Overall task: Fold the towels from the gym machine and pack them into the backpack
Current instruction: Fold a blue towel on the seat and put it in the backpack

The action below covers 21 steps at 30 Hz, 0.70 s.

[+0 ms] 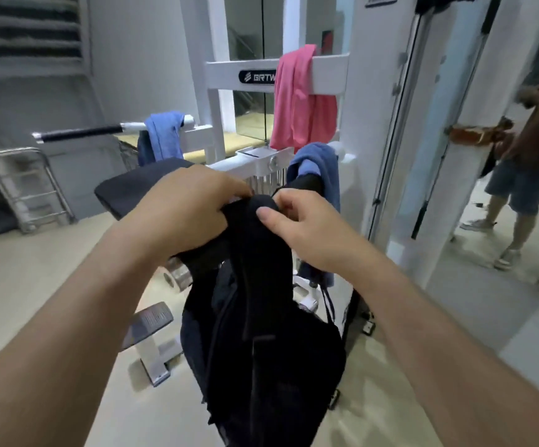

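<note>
Backpack (261,333) readied in front of the gym machine (329,72); no towel taken down yet.
An early step is judged to be in hand: the black backpack is held up above the floor (36,285), its top fabric gripped by the left hand (184,208) with curled fingers and pinched by the right hand (306,227) under the thumb. It hangs limp and looks unfilled, with a zip line running down its front; whether the main compartment is open cannot be told. Three towels are draped over the machine behind it: a pink towel (297,101) over the crossbar, a blue towel (163,137) over the handle bar, and a second blue towel (323,169) just behind the right hand. Next, the bag would probably need to be opened or set down, so that a hand is freed for lifting and folding a towel.
</note>
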{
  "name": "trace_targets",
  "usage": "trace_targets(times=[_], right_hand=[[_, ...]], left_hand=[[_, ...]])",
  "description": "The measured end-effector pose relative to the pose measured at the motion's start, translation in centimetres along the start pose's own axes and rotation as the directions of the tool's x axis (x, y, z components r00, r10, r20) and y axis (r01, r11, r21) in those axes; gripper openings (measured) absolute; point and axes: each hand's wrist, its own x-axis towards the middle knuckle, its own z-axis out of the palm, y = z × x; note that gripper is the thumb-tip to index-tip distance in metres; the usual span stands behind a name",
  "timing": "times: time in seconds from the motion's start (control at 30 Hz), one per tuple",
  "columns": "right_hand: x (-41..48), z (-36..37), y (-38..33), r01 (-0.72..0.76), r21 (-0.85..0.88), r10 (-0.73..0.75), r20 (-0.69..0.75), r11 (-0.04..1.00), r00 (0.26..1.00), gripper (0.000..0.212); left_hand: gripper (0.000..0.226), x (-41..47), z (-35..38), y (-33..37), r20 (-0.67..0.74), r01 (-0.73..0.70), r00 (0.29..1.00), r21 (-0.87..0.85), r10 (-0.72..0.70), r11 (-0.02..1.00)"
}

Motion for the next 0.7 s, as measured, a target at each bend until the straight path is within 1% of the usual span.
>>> trace_targets(times=[0.1,0.17,0.2,0.23,0.27,0.3,0.33,0.37,0.43,0.47,0.5,0.53,0.57,0.6,0.63,0.7], right_hand=[[1.7,-3.6,2.7,0.1,-0.086,-0.092,0.09,0.991,0.992,0.028],[2.7,-5.6,4.8,0.106,-0.022,-0.102,0.127,0.994,0.987,0.017],[3.5,-6.5,6.0,0.093,0.043,-0.097,0.102,0.995,0.99,0.013],[4.4,-7.5,7.2,0.081,0.112,-0.086,0.038,0.99,0.996,0.012],[5.5,-8.4,8.4,0.077,0.164,-0.069,-0.053,0.983,0.996,0.013],[6.8,-9.3,9.7,0.075,0.177,-0.051,-0.135,0.981,0.99,0.014],[8.2,-10.1,10.8,0.068,0.15,-0.04,-0.184,0.986,0.982,0.015],[9.6,-10.8,11.8,0.052,0.089,-0.035,-0.188,0.995,0.981,0.019],[11.9,-11.2,13.4,0.036,-0.083,-0.043,-0.091,0.996,0.995,0.038],[13.0,-11.0,14.0,0.043,-0.162,-0.046,-0.017,0.986,0.999,0.048],[13.7,-10.5,14.5,0.051,-0.222,-0.043,0.041,0.974,0.998,0.054],[14.3,-10.0,14.9,0.059,-0.26,-0.045,0.059,0.964,0.997,0.055],[14.7,-9.6,15.3,0.079,-0.282,-0.076,0.02,0.956,0.997,0.05],[15.2,-9.3,15.6,0.117,-0.298,-0.14,-0.054,0.947,0.989,0.041],[15.6,-9.2,15.8,0.16,-0.313,-0.205,-0.119,0.936,0.971,0.032],[16.7,-9.1,15.9,0.231,-0.335,-0.297,-0.163,0.914,0.941,0.024]], left_hand=[[0.042,2.4,0.9,2.6,-0.031,0.077,0.997,0.165,-0.073,0.983],[0.041,3.8,1.1,4.4,-0.028,0.118,0.993,0.269,-0.115,0.956],[0.04,4.5,1.3,5.1,-0.021,0.127,0.992,0.31,-0.126,0.942],[0.04,5.2,1.4,5.7,-0.009,0.131,0.991,0.336,-0.136,0.933],[0.04,5.9,1.6,6.3,0.008,0.14,0.988,0.337,-0.152,0.931],[0.041,6.6,1.8,6.7,0.028,0.15,0.985,0.321,-0.168,0.935],[0.045,7.4,1.8,7.1,0.05,0.158,0.982,0.285,-0.18,0.945],[0.051,8.2,1.7,7.5,0.078,0.16,0.98,0.243,-0.184,0.957],[0.065,9.6,0.7,7.9,0.181,0.171,0.962,0.186,-0.205,0.968],[0.067,10.2,0.1,8.0,0.252,0.19,0.94,0.171,-0.229,0.967],[0.064,10.7,-0.4,8.0,0.312,0.206,0.917,0.167,-0.249,0.964],[0.058,11.2,-0.5,8.1,0.344,0.217,0.901,0.171,-0.265,0.961],[0.051,11.7,-0.3,8.2,0.349,0.227,0.893,0.195,-0.283,0.954],[0.048,12.2,0.4,8.4,0.335,0.237,0.892,0.226,-0.304,0.945],[0.049,12.8,1.5,8.7,0.316,0.257,0.893,0.229,-0.321,0.939],[0.052,13.8,4.9,9.5,0.306,0.261,0.899,0.198,-0.313,0.945]])
